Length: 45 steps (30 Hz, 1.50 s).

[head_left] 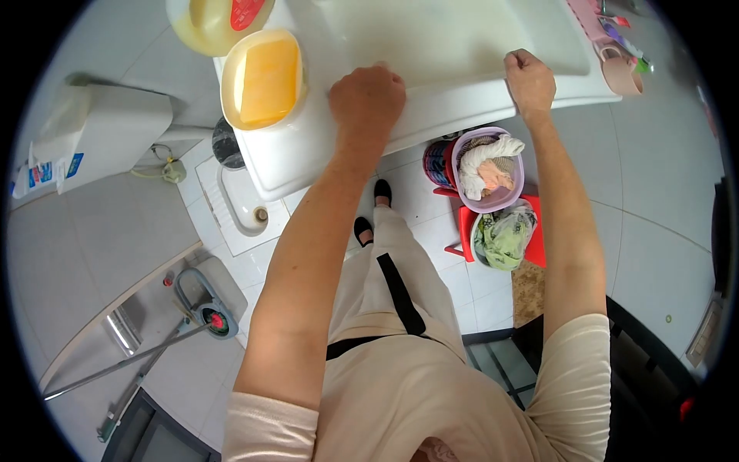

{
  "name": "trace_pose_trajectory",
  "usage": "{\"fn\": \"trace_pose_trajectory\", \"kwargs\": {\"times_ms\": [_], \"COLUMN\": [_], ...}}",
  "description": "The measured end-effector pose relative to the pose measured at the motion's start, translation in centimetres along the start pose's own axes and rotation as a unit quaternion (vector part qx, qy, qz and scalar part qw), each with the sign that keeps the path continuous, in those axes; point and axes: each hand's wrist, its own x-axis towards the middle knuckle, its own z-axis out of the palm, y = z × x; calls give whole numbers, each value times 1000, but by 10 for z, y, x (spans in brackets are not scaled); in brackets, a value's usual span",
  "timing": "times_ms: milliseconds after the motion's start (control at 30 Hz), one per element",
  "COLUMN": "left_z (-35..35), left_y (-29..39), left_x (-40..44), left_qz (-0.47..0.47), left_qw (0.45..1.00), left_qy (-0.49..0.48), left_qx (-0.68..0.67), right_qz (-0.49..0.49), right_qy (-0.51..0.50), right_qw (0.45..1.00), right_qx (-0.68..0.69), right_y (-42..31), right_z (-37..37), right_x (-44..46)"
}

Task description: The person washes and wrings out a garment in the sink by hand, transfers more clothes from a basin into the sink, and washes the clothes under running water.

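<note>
My left hand (368, 98) is closed in a fist on the front rim of the white sink (443, 109), to the right of the soap dish. My right hand (531, 77), also a fist, rests on the same rim farther right. Nothing shows sticking out of either hand. The basin between and beyond them looks whitish and slightly cloudy. On the sink's left corner stands a cream dish (229, 92) with an orange-yellow bar (269, 81) in it. Behind the dish is a yellowish container (202, 27) with a red label.
Below the sink, a purple basin (486, 206) of clothes and a bag of green cloth (504, 240) sit by a red stool (536, 231). A squat toilet (240, 202) and a mop (218, 319) are at left; a pink cup (622, 73) hangs at right.
</note>
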Motion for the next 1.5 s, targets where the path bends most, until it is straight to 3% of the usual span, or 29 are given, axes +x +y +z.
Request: {"fn": "trace_pose_trajectory", "kwargs": {"times_ms": [400, 1500], "left_z": [-8, -2], "left_y": [6, 11], "left_x": [-3, 2], "left_qz": [-18, -20], "left_qw": [999, 998], "left_qy": [-26, 19], "left_qx": [-10, 47], "right_qz": [-18, -45], "right_qy": [41, 91], "right_qw": [999, 992], "right_qx": [12, 78], "right_y": [0, 10], "right_z": [-1, 1], "right_x": [-4, 1]}}
